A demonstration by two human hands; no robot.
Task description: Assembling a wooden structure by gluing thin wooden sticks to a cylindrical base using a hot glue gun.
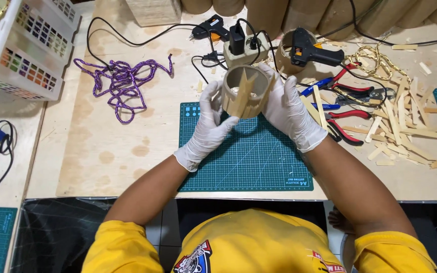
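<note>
Both my hands wear white gloves and hold a short cardboard ring (247, 91) above a green cutting mat (249, 156). Flat wooden sticks line the ring's outer wall, and one stick leans across its open top. My left hand (209, 124) grips the ring's left side, fingers curled under it. My right hand (289, 108) cups its right side. The ring's inside is partly visible; its underside is hidden.
A black glue gun (309, 49) rests on a cardboard tube at the back, beside a power strip (241, 48) and a second glue gun (209, 28). Loose wooden sticks (400, 126), red pliers (347, 121) and gold chain lie right. Purple cord (122, 83) and a white basket (26, 45) sit left.
</note>
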